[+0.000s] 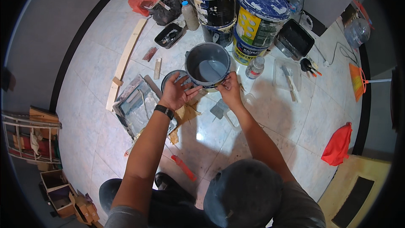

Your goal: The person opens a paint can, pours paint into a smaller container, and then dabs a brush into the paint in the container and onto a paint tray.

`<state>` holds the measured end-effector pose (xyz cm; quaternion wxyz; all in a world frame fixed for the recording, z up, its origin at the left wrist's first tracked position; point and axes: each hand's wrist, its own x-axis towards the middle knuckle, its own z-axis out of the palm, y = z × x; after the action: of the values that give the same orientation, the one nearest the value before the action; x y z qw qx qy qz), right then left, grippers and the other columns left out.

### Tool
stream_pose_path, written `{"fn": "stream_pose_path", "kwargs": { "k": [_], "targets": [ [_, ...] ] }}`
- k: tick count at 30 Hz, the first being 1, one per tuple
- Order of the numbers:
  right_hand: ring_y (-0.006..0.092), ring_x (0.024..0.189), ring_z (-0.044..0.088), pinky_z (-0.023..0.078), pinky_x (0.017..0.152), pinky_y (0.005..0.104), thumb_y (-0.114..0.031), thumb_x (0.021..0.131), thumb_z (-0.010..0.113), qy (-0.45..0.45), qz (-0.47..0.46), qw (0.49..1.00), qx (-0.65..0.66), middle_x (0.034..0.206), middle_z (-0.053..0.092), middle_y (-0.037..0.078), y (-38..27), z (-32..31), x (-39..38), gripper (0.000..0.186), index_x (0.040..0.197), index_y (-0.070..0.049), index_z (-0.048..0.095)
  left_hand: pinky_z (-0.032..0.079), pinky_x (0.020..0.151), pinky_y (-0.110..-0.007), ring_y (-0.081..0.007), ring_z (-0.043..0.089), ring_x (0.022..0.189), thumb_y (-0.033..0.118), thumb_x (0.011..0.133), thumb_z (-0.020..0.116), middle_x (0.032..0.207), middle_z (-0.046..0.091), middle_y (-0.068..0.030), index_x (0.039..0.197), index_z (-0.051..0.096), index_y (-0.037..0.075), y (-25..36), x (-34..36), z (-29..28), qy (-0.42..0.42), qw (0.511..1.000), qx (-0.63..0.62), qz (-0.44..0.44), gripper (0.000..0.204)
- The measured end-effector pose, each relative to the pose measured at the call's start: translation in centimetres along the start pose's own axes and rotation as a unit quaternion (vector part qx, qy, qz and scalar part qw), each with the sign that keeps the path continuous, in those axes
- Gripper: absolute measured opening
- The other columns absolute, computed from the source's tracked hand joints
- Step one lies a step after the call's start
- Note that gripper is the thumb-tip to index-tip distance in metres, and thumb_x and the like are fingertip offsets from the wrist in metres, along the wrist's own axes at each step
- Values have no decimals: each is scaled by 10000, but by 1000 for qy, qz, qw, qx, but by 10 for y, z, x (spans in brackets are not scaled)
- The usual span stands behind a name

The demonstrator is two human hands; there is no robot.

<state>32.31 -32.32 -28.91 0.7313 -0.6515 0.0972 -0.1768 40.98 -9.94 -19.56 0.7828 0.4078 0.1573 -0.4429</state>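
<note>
A dark grey bucket (208,62) with grey paint in the bottom tilts toward me. Fingers of my right hand (230,89) are closed on its near right edge. My left hand (177,93) is turned palm up at the bucket's near left side, fingers spread; whether its fingertips touch the bucket I cannot tell. Partly hidden behind that hand lies a round grey lid or dish (168,80). Left of it sits a paint-smeared tray (134,101) with what looks like a roller handle across it. A small grey pad (219,109) rests below the bucket.
Stacked paint pails (263,12) and black pails (213,8) stand beyond the bucket. A clear bottle (255,68) is to the right, near a black tray (295,38). A wooden strip (126,65) runs along the left. A red cloth (337,145) lies far right.
</note>
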Motion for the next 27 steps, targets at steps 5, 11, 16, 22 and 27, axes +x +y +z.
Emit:
{"fn": "stream_pose_path", "kwargs": {
  "k": [5, 11, 16, 22, 27],
  "targets": [
    [155, 921, 640, 567, 805, 311, 99, 856, 662, 3, 89, 995, 42, 1035, 614, 66, -16, 6, -17, 364, 1083, -78, 439, 449, 938, -380, -176, 635, 1072, 417, 1030, 575, 1243, 598, -54, 1235, 620, 154, -13, 3, 12, 118, 970, 204, 57, 337],
    [273, 973, 717, 619, 823, 407, -67, 987, 623, -61, 272, 953, 118, 1064, 664, 163, -98, 16, -51, 325, 1261, -14, 457, 510, 707, -290, -145, 673, 794, 270, 974, 705, 936, 684, -36, 1116, 677, 63, -11, 23, 12, 255, 865, 368, 228, 253],
    [236, 881, 723, 606, 755, 337, -64, 968, 643, -48, 229, 970, 67, 1032, 686, 165, -99, -15, -68, 324, 1238, -10, 472, 539, 678, -292, -170, 697, 770, 258, 951, 731, 965, 709, -101, 1168, 651, -16, -1, 26, 37, 253, 829, 401, 297, 358],
    [224, 847, 729, 605, 766, 327, -24, 935, 641, 6, 257, 966, 37, 973, 699, 155, -98, -44, -93, 307, 1213, 7, 515, 564, 865, -350, -233, 711, 1014, 299, 891, 747, 1174, 710, -208, 1354, 581, -66, 58, -11, 68, 300, 723, 541, 307, 613],
    [214, 831, 725, 605, 764, 333, -33, 941, 625, 87, 248, 965, 1, 952, 706, 134, -109, -88, -111, 293, 1216, -4, 528, 546, 944, -340, -262, 698, 1112, 194, 899, 676, 1281, 690, -190, 1438, 515, -70, 87, -107, 179, 62, 684, 675, 269, 622]
  ]
}}
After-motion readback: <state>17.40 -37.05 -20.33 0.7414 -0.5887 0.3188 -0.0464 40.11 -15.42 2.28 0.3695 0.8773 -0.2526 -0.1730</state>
